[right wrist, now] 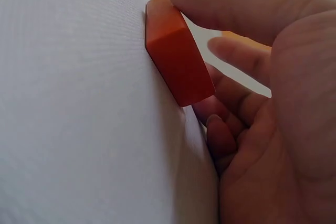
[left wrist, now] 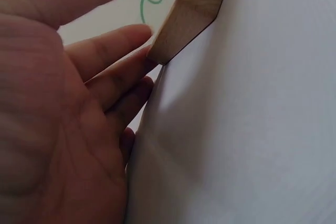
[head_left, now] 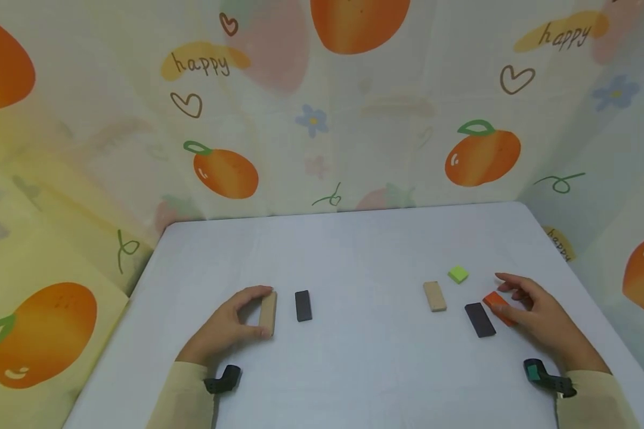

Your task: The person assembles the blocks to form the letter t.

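At the left of the table, my left hand curves round a pale wooden block, index fingertip at its far end and thumb at its near end. The left wrist view shows one end of this wooden block beside the fingers. A black block lies just right of it. My right hand rests its thumb on an orange block, its index finger held apart. In the right wrist view the thumb tip touches the upper edge of the orange block, the other fingers behind it.
Close to the orange block lie another black block and a small green block. Another wooden block lies left of these. The white table meets a fruit-patterned cloth at its back edge.
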Demonstrator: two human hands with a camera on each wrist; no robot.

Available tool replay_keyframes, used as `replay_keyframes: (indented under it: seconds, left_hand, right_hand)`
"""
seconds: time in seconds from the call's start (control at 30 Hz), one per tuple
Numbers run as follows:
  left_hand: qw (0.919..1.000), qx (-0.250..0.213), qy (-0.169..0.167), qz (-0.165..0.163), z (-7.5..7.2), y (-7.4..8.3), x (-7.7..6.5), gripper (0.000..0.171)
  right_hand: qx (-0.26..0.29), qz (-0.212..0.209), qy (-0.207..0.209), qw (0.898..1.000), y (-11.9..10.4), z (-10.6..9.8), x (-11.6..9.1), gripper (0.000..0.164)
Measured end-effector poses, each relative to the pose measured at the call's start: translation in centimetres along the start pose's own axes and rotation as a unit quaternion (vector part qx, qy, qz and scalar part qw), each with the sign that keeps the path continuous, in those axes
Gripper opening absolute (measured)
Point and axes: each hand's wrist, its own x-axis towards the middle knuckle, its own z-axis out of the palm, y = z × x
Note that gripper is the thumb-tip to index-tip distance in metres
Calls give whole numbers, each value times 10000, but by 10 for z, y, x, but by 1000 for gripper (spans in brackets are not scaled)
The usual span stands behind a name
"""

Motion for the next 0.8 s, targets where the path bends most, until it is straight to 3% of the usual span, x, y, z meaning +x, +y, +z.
replay_keyframes:
  seconds: [0.23, 0.43, 0.8]
  left_hand:
    - [9987, 261, -294, 319, -2, 2, 2, 99]
    - [9974, 492, -314, 433, -2, 5, 2, 99]
    - [9993, 367, -46, 31, -1, 7, 1, 98]
  right_hand:
    - [-50, 1, 26, 10000, 1, -2, 0, 58]
    - [30, 149, -115, 9998, 0, -5, -1, 66]
    - [104, 295, -173, 9994, -3, -7, -2, 57]
